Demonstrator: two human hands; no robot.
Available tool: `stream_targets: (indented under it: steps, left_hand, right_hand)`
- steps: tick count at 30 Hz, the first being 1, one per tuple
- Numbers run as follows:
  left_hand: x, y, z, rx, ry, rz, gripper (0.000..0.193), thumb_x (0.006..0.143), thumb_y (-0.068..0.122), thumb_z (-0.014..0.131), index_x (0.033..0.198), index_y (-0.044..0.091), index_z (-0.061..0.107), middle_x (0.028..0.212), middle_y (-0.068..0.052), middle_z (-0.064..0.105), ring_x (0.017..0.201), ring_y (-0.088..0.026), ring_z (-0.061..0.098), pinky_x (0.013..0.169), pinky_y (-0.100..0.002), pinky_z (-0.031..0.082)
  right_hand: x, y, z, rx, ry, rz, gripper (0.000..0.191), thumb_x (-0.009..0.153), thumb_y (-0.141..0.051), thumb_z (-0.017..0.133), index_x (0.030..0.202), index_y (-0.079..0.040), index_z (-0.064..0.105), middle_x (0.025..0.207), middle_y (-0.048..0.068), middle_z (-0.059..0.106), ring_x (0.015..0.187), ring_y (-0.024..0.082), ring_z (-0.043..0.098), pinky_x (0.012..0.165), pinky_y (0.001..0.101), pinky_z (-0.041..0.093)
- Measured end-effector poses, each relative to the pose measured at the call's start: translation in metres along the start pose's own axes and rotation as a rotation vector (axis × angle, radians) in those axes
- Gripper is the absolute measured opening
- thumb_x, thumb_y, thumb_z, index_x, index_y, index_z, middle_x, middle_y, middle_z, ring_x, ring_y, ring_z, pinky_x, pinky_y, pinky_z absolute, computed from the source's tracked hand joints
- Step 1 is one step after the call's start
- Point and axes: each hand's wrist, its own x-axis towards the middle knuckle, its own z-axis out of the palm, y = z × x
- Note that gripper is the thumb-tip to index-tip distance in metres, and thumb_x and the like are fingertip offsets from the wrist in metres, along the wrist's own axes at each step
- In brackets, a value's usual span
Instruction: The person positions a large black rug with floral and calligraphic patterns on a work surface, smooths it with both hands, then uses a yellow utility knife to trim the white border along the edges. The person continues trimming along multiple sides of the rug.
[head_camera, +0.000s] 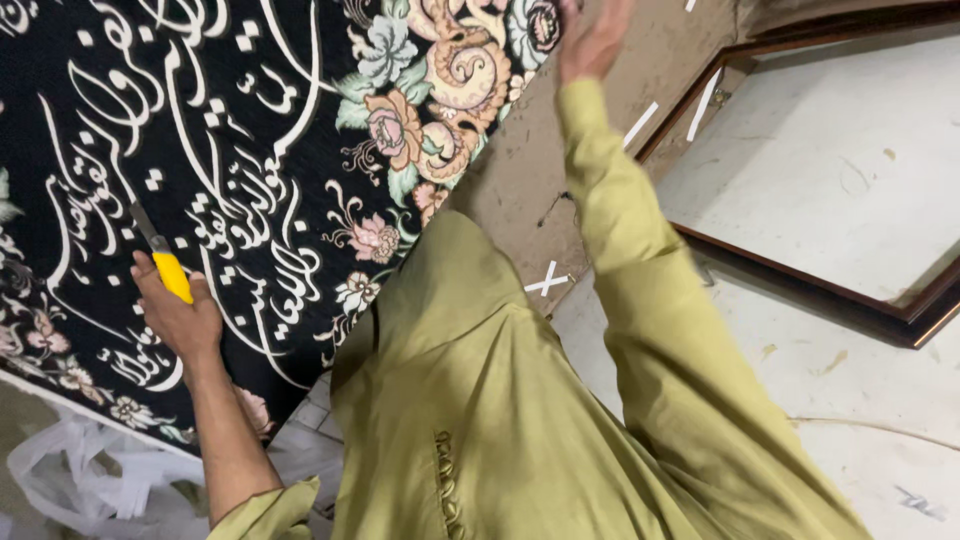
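Holding a yellow-handled utility knife (160, 258): left hand (178, 312), at 8 o'clock, fingers wrapped shut round the handle, blade tip pointing toward 11 o'clock and lying on the cloth. Sleeve pushed back to the elbow.

Lying beneath the blade: black woven tapestry (200, 150), white calligraphic script across the field, floral border in pink, peach and pale green along the right and lower edges. Filling the frame from 9 to 12 o'clock; lower edge running diagonally from 8 toward 6 o'clock, right edge running from 6 up to 12 o'clock.

Reaching to 12 o'clock: right hand (590, 38), at the tapestry's upper right corner, partly cut off by the frame edge; grip state cannot be told. Olive-green sleeve (640, 260) extended full length.

Resting at 2 o'clock: dark wooden picture frame (800, 285), pale backing board inside, well apart from both hands.

Showing between tapestry edge and frame: bare brown desk (520, 170), a narrow open strip. White tape scraps (546, 279) near 3 o'clock on it.

Lying at 7 o'clock, below the tapestry's lower edge: crumpled white plastic sheeting (80, 470).

Spreading at 4 o'clock: pale, stained surface (800, 370), open.
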Motion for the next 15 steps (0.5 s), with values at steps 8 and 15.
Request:
stream_targets:
  steps: [8, 15]
  left_hand:
    - [0.000, 0.003, 0.001, -0.050, 0.026, -0.041, 0.077, 0.106, 0.020, 0.069, 0.169, 0.001, 0.028, 0.171, -0.023, 0.036, 0.159, -0.042, 0.032, 0.128, -0.061, 0.024]
    - [0.004, 0.013, -0.001, -0.036, 0.040, 0.003, 0.076, 0.107, 0.020, 0.068, 0.168, 0.001, 0.028, 0.175, -0.020, 0.033, 0.160, -0.042, 0.029, 0.127, -0.062, 0.022]
  right_hand:
    - [-0.044, -0.014, -0.033, -0.036, -0.822, -0.337, 0.101, 0.103, -0.056, 0.068, 0.167, -0.005, 0.009, 0.173, 0.020, 0.007, 0.161, 0.034, 0.004, 0.130, 0.0528, 0.000]
    - [-0.004, 0.006, -0.011, -0.020, -0.695, -0.246, 0.092, 0.112, -0.061, 0.059, 0.169, -0.003, 0.015, 0.175, 0.022, 0.014, 0.164, 0.038, 0.009, 0.135, 0.0519, 0.010]
